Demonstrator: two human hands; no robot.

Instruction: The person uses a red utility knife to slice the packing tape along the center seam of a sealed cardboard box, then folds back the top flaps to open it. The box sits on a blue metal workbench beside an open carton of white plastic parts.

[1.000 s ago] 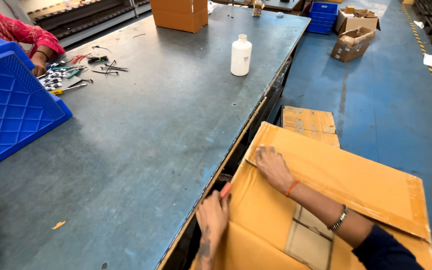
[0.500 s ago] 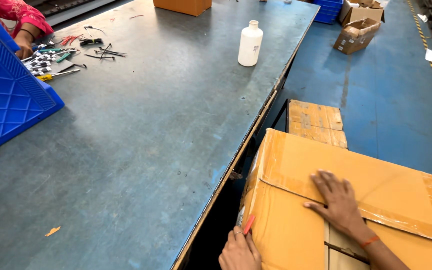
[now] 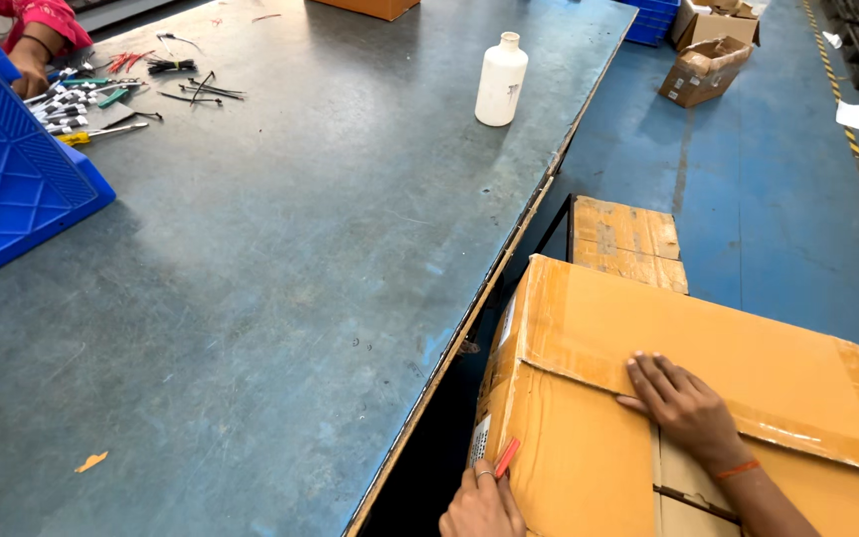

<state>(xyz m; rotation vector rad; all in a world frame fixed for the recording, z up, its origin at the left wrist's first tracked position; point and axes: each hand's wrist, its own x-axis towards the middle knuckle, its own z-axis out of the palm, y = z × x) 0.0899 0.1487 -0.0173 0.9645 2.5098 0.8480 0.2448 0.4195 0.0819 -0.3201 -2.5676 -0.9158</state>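
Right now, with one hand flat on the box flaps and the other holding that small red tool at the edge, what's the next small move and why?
Probably draw the red tool in the left hand along the box edge. The right hand already presses flat where the flaps meet, steadying them, and the tool's tip sits at the near corner.

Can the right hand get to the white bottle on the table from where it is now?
Probably not without stepping closer. The right hand lies flat on the cardboard box lid, while the white bottle stands far up the table near its edge. Nothing blocks the path; distance is the problem.
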